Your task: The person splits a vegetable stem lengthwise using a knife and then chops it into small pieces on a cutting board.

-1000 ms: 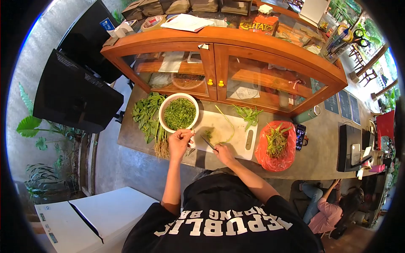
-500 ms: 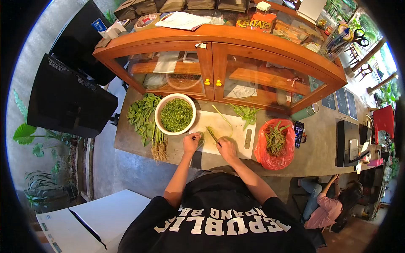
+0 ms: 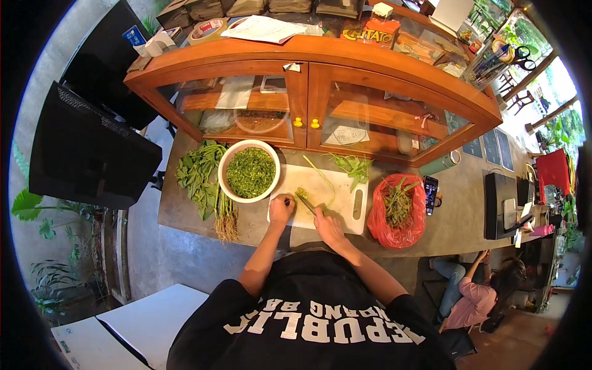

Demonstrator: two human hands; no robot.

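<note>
My right hand point(image 3: 328, 227) is closed round the handle of a knife point(image 3: 305, 201), whose blade lies over the white cutting board point(image 3: 296, 179). Chopped green bits point(image 3: 302, 193) are at the blade's tip. At the board's left edge my left hand point(image 3: 282, 208) is closed, and what its fingers hold is too small to make out. A white bowl point(image 3: 223, 179) full of chopped greens point(image 3: 251, 172) stands just beyond that hand. A long green stem point(image 3: 327, 176) and a leafy sprig point(image 3: 353, 168) lie on the board's far side.
Leafy stalks with roots point(image 3: 203, 179) lie left of the bowl. A red plastic bag point(image 3: 419, 229) with trimmings, a phone point(image 3: 430, 192) and a green bottle point(image 3: 441, 163) are to the right. Behind stands a wooden glass cabinet point(image 3: 308, 49). A seated person point(image 3: 475, 299) is at lower right.
My left hand has come down from beside the bowl's rim to the board's left edge. The knife stays in my right hand over the board. The whole view has shifted slightly.
</note>
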